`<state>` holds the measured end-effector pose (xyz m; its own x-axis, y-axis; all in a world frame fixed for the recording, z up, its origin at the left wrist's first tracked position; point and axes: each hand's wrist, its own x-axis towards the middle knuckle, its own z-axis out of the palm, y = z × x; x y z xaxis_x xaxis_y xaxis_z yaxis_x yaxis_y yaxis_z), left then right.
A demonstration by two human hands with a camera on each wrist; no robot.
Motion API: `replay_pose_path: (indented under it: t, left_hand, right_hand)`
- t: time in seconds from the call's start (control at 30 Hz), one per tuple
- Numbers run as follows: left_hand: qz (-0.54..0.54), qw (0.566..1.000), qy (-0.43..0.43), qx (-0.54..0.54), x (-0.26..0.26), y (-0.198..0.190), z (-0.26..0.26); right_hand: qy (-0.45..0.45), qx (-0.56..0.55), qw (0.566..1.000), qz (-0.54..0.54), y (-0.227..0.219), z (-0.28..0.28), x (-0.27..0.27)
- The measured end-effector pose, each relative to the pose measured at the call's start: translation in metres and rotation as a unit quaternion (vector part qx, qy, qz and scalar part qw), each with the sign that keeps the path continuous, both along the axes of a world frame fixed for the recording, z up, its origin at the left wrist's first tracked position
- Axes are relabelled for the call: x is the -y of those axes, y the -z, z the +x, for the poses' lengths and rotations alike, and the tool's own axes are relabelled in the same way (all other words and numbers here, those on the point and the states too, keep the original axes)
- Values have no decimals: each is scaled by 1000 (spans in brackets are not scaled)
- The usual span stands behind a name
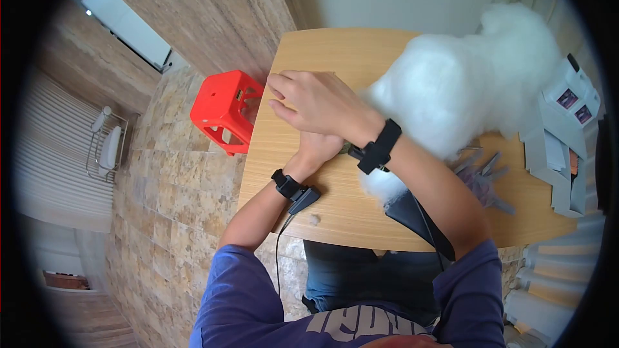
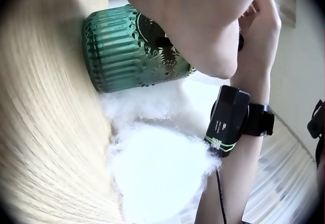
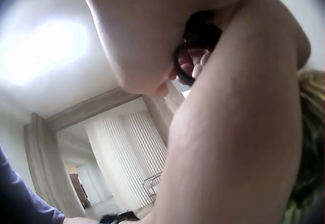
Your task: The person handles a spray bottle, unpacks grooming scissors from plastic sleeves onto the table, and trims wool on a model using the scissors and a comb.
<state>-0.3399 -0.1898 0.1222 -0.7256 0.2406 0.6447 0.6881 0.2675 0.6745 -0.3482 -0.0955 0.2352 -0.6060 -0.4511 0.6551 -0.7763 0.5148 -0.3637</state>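
A green ribbed glass [image 2: 114, 49] with a raised pattern stands on the wooden table [image 1: 348, 206]. My left hand [image 1: 319, 148] is round its upper part, the fingers mostly hidden behind the glass and the other hand. Crossing over it from the right, my right hand [image 1: 322, 100] holds black-handled scissors [image 3: 179, 61]; one finger loop shows below the palm. The scissors' blades are hidden. White fluffy stuffing [image 2: 162, 173] lies close beside the glass, and a dark piece shows at the glass's patterned side in the left wrist view.
A big heap of white stuffing [image 1: 438, 90] covers the table's right side. Clear plastic packaging with grey strips [image 1: 480, 180] and a white box [image 1: 554, 148] lie beyond it. A red stool [image 1: 222, 106] stands left of the table. Cables hang from both wrist cameras.
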Motion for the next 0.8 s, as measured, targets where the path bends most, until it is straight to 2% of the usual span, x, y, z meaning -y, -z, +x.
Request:
replay_pose_path:
  t: [0.07,0.13,0.2,0.23,0.3,0.37,0.43,0.53,0.6,0.63,0.67,0.7,0.73,0.8]
  left_hand:
    - [-44,999,-5,-6,1,-1,1]
    - [-33,999,0,4,0,-4,-1]
    - [-30,999,8,14,-1,-14,1]
    - [-14,1000,5,6,-2,-20,3]
    - [-1,1000,5,-6,-5,-25,3]
    - [37,998,-8,-59,-8,-24,3]
    - [18,999,-1,-48,-6,-23,1]
    - [-33,999,11,-30,6,-12,-4]
    - [-67,997,22,-28,4,-9,-3]
    - [-1,999,45,9,1,-8,-3]
    - [66,995,66,46,-1,-8,-3]
    - [66,995,64,48,-2,-7,-2]
    - [61,995,62,52,-1,-7,-2]
    - [48,994,63,70,2,-5,5]
  right_hand:
    - [0,-19,1000,-20,4,6,2]
    - [5,-36,998,-51,8,6,4]
    - [-28,-13,990,-136,8,0,5]
    - [-26,-14,989,-142,9,0,4]
    - [-22,62,985,-157,3,1,0]
    - [-19,21,987,-160,-1,2,2]
    - [-16,-15,987,-159,-6,2,2]
    - [-15,30,986,-161,-26,2,-1]
    - [-12,-26,995,-93,-24,-4,1]
    - [-10,-24,995,-95,-16,-3,1]
    - [26,-108,990,-82,-8,0,2]
    - [60,-191,977,-68,0,1,4]
    - [58,-187,978,-69,6,-2,4]
    - [56,-32,992,110,10,-2,9]
